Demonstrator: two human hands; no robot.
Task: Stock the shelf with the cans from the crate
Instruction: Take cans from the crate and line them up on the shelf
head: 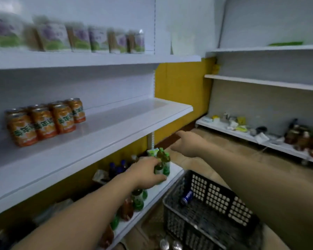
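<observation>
A black plastic crate (217, 195) stands on the floor at the lower right, with a blue can (187, 196) lying on its side inside. Two silvery can tops (169, 244) show by the crate's near corner. Several orange cans (43, 121) stand at the left of the white middle shelf (119, 130). My left hand (145, 175) reaches to the bottom shelf (170, 179) and is curled around a green bottle (162, 166). My right hand (185, 143) is stretched out above the floor past the shelf's end, fingers apart and holding nothing.
Purple-and-green cans (76, 39) line the blurred top shelf. More bottles (137, 199) crowd the bottom shelf. A second shelving unit (260, 82) on the right carries jars (300, 136) and small clutter. A yellow wall (181, 82) fills the corner.
</observation>
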